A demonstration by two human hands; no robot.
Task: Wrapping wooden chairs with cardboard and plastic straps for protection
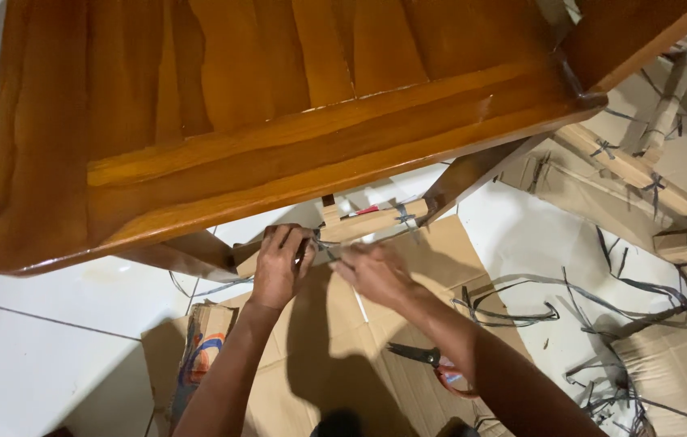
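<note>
Left hand (pixel 279 267) curled shut on the cardboard wrap (pixel 359 226) around a low rail under the chair (pixel 279 121), fingers over its top edge. Right hand (pixel 376 271) just right of it, fingers pinched together on grey strap (pixel 323 243) at the wrap; the exact grip is hard to make out. Wrap is a long narrow strip of brown corrugated card, long axis left-right, rising slightly to the right, running between two chair legs, just beyond both hands. Strap is thin, flat, dull grey, knotted around the card.

Chair fills the far half: glossy orange-brown wood, slatted panel, rounded edges.

Flattened cardboard (pixel 335 356) lies on the floor under the arms, matte brown. Scissors (pixel 432 360) on it near the right forearm, dark blades pointing left, red handles. Loose cut straps (pixel 521 303) curl over white tile floor (pixel 44 340) to the right. More strapped card-wrapped pieces (pixel 642 174) far right.
</note>
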